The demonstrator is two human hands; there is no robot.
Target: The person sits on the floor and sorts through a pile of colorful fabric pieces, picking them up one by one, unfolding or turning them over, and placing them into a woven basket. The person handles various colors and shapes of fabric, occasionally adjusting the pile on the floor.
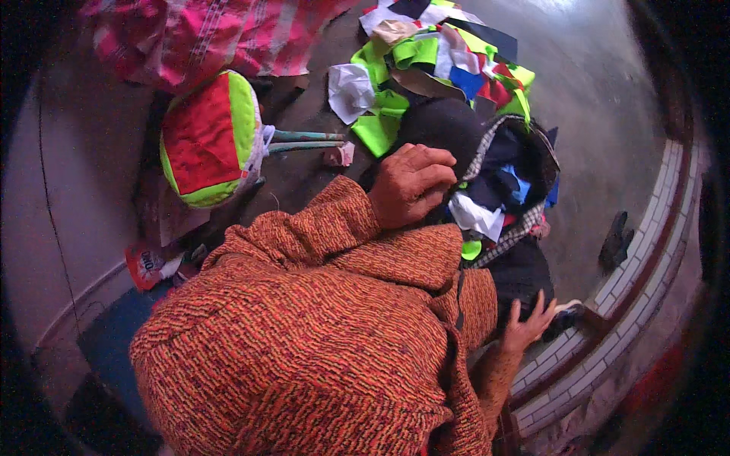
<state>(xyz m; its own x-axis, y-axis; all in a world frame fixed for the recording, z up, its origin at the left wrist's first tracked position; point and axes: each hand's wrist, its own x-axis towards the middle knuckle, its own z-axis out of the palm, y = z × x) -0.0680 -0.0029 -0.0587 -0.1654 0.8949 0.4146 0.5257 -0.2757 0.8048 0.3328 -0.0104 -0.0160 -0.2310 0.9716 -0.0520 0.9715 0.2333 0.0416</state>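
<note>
My left hand (414, 185) is in the middle, its fingers curled together beside the opening of a dark bag. Whatever those fingers may hold is hidden. The bag has a black-and-white checked rim (546, 148) and lies between two dark, rounded shapes that look like my knees in black trousers (445, 125). Inside it are dark cloth, a white scrap (477, 216), a light blue piece (517, 185) and a neon-green bit (471, 249). To the lower right, my right hand (528, 327) is held with its fingers spread, nothing in them, near the lower knee.
A heap of coloured fabric scraps (417, 53) covers the floor ahead. On the left stands a stool with a red and neon-green cushioned cover (209, 144), its legs (308, 140) pointing right. Pink checked cloth (205, 38) lies beyond. A white-tiled step (639, 251) edges the right side.
</note>
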